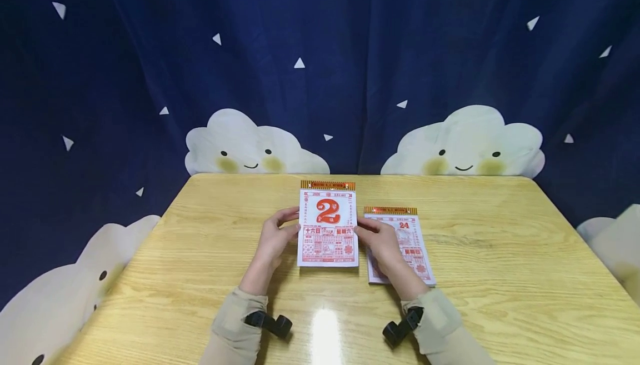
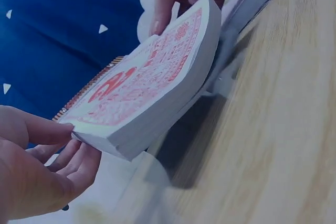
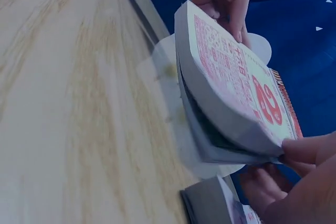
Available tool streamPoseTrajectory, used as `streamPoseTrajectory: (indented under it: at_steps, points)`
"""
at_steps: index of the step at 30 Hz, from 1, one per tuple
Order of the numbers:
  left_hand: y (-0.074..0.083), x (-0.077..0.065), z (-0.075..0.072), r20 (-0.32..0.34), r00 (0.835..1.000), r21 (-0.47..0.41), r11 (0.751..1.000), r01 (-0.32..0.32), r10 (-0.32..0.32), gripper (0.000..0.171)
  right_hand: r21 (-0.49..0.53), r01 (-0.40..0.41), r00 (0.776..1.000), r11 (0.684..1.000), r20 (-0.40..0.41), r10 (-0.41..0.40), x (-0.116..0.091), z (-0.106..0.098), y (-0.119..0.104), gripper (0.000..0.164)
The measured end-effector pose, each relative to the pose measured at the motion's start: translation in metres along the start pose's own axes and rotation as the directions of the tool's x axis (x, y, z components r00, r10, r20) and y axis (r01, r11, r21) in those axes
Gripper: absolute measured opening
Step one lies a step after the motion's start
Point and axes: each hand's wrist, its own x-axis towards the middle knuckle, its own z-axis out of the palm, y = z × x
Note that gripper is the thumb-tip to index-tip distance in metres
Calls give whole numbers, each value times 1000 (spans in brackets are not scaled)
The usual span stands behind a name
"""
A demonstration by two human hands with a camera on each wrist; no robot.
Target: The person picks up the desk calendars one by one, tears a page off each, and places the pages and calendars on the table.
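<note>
A thick tear-off calendar (image 1: 328, 243) with a large red 2 on its top page is held above the table between both hands. My left hand (image 1: 275, 237) grips its left edge, thumb on the front and fingers beneath, as the left wrist view shows. At the opposite edge my right hand (image 1: 379, 240) pinches it the same way. In the right wrist view the calendar's pages (image 3: 226, 98) part from a backing sheet below. A second tear-off calendar (image 1: 422, 256), showing 24, lies on the table under my right hand and forearm, partly hidden by them.
The light wooden table (image 1: 500, 265) reaches back to a dark blue curtain (image 1: 280, 9) with white triangles and smiling clouds. A black wrist camera (image 1: 270, 323) is strapped on the left sleeve, another wrist camera (image 1: 402, 326) on the right.
</note>
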Motion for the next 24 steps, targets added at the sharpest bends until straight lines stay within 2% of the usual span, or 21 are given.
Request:
streamPoseTrajectory:
  at_steps: [4,7,11,14,20,24]
  points:
    - [1,0,3,35,999,-59,998,9,-7,41,107,18,999,994,-43,-14,0,-4,0,37]
    - [2,0,4,48,999,-94,995,20,-15,42,129,25,998,991,-52,-19,1,-7,-1,38]
    - [4,2,4,83,996,-167,985,41,-28,48,140,24,1000,990,-13,-22,0,-13,-5,40]
    - [5,4,4,141,990,-237,969,64,-31,49,173,27,999,984,34,-34,-1,-19,-10,42]
    - [6,7,3,264,964,-336,938,85,7,53,265,13,991,964,122,-47,-6,-32,-22,45]
    - [10,9,1,351,935,-369,926,82,57,54,302,4,988,953,146,-51,-9,-37,-27,47]
